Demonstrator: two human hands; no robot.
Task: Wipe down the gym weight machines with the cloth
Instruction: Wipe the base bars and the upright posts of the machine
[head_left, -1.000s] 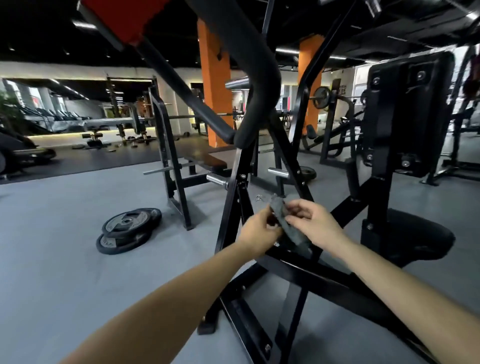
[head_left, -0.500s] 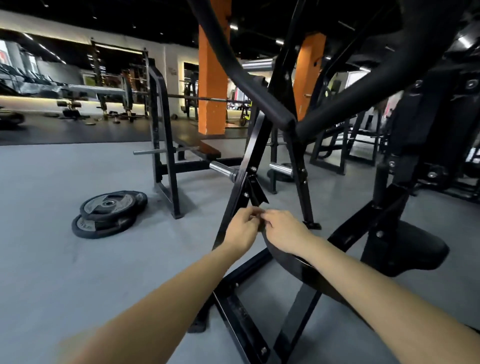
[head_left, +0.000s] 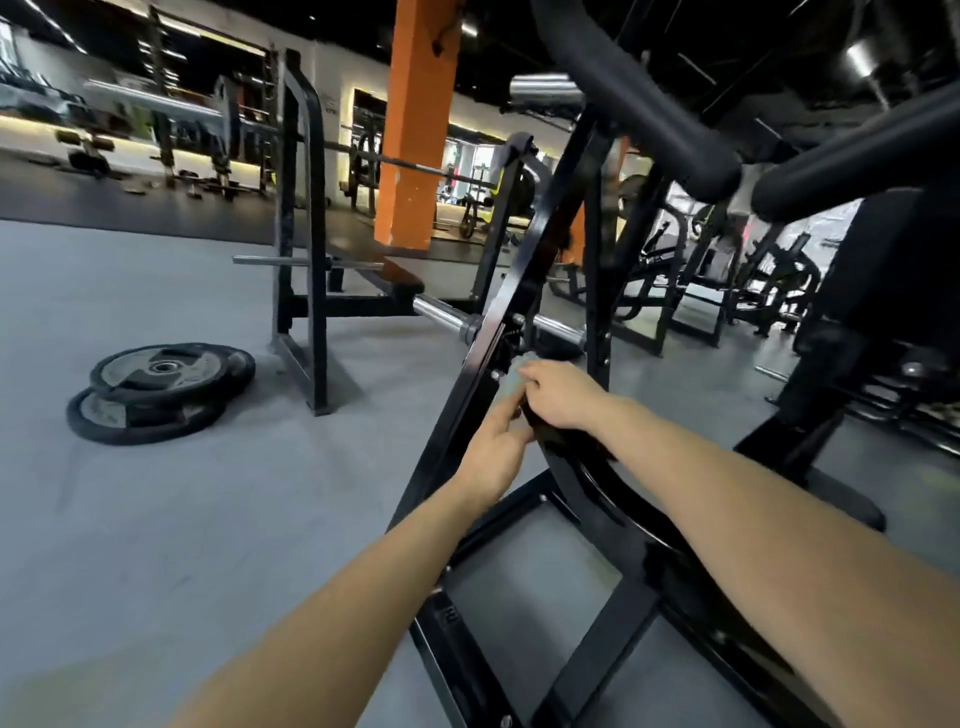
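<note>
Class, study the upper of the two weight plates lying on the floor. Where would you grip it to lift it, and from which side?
Take the upper plate by its rim at the right, coming from that side. It lies flat, shifted right of the lower plate, so that edge seems to overhang, probably leaving room for fingers underneath.

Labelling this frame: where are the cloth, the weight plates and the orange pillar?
cloth (head_left: 517, 372): head view, visible grey fold.
weight plates (head_left: 203, 366): head view, top plate's face.
orange pillar (head_left: 415, 130): head view, front face.
</note>
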